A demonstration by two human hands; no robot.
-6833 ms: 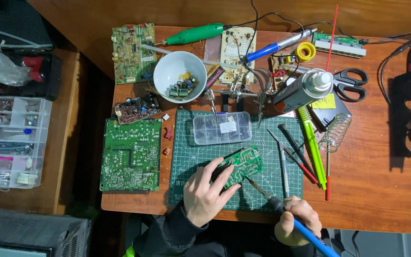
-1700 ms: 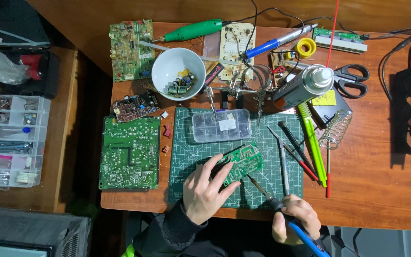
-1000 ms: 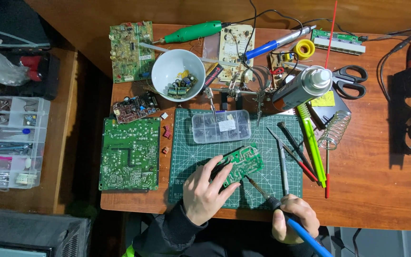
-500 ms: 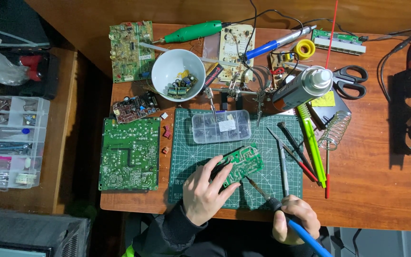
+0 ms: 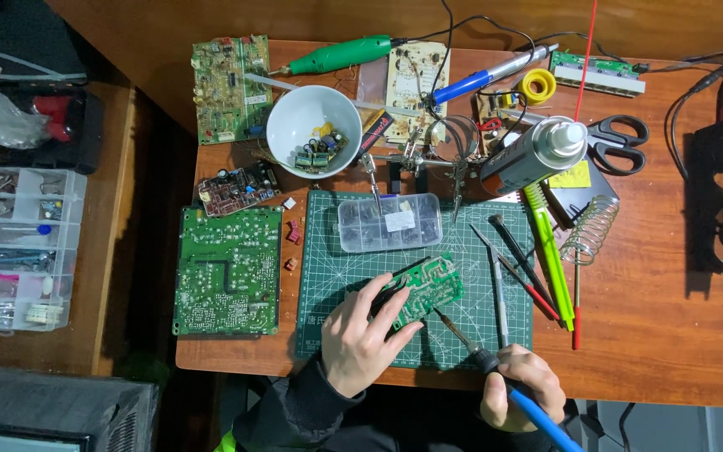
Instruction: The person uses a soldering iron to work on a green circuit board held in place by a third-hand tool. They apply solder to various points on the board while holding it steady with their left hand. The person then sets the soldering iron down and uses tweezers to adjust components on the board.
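Note:
My left hand (image 5: 360, 336) presses down on a small green circuit board (image 5: 425, 288) lying on the green cutting mat (image 5: 332, 251). My right hand (image 5: 522, 393) grips a blue-handled soldering iron (image 5: 495, 368) near the table's front edge. The iron's tip points up and left and sits at the board's lower right edge. The fingers of my left hand cover the left half of the small board.
A large green circuit board (image 5: 228, 269) lies left of the mat. A clear parts box (image 5: 388, 223), white bowl (image 5: 313, 142) of components, spray can (image 5: 533, 156), scissors (image 5: 617, 144), coil stand (image 5: 579, 233), tweezers and pens crowd the table. A plastic organiser (image 5: 18, 238) sits far left.
Both hands stay almost still. The soldering iron's tip keeps close to the small board's edge, shifting only slightly.

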